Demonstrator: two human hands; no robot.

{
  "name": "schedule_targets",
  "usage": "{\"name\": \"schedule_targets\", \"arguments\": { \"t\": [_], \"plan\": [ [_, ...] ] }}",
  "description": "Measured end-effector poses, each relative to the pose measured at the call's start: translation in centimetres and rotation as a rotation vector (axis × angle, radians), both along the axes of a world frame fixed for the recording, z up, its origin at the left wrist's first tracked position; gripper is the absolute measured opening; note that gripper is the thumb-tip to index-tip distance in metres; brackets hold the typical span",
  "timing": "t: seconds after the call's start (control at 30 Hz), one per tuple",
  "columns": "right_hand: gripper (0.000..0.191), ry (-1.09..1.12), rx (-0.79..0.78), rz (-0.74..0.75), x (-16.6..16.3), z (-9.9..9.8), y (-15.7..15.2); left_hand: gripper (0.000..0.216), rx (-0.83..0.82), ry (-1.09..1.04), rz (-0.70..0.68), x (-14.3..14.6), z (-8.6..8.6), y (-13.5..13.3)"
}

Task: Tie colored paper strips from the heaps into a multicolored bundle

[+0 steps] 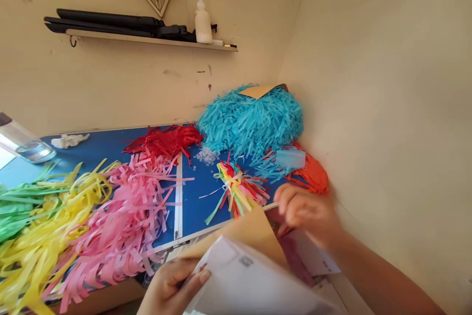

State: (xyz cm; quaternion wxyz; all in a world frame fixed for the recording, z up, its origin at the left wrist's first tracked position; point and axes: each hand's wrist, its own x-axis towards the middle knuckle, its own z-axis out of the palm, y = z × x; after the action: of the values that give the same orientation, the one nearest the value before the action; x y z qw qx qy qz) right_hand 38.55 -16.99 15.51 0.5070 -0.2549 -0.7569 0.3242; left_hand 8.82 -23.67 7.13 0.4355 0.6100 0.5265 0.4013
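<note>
My left hand (177,285), at the bottom centre, pinches a white paper sheet (239,275) with a small dark printed mark, thumb on top. A tan paper sheet (247,234) lies behind the white one, its edge also near those fingers. To the right, my right hand (309,212) hovers past the tan sheet's corner, slightly blurred. Its fingers are loosely curled and the thumb stands apart, with nothing visible between them. Below it are another white paper (317,256) and something dark pink. Just beyond the sheets lies a tied multicoloured paper-strip tassel (236,185).
On the blue table (199,212) lie green (18,207), yellow (70,212), pink (129,207), red (165,140) and orange (313,170) strips. A large blue strip pile (250,121) fills the corner. A bottle (29,148) stands left. Above, a shelf (147,39) bears a squeeze bottle (203,25).
</note>
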Motion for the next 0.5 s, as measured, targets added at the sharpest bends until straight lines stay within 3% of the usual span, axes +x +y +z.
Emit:
{"name": "schedule_targets", "arguments": {
  "t": [0.1, 0.17, 0.27, 0.4, 0.5],
  "plan": [
    [0.009, 0.316, -0.145, -0.179, -0.2, 0.0, -2.2, 0.04, -0.052, 0.02, -0.004, 0.5, 0.0, 0.7],
    [0.003, 0.268, -0.241, -0.161, -1.9, -1.1, -4.5, 0.041, -0.034, 0.058, 0.083, 1.2, 0.1, 0.8],
    [0.007, 0.22, -0.481, -0.194, -6.6, -4.4, -7.0, 0.038, 0.015, 0.091, 0.245, 2.4, 0.1, 0.5],
    [0.017, 0.397, -0.774, -0.329, -11.9, -8.7, -7.0, 0.035, 0.049, 0.081, 0.311, 3.3, 0.2, -0.1],
    [0.02, 0.486, -0.839, -0.316, -13.2, -9.7, -6.4, 0.035, 0.1, 0.114, 0.301, 3.5, 0.2, -0.3]
  ]
}}
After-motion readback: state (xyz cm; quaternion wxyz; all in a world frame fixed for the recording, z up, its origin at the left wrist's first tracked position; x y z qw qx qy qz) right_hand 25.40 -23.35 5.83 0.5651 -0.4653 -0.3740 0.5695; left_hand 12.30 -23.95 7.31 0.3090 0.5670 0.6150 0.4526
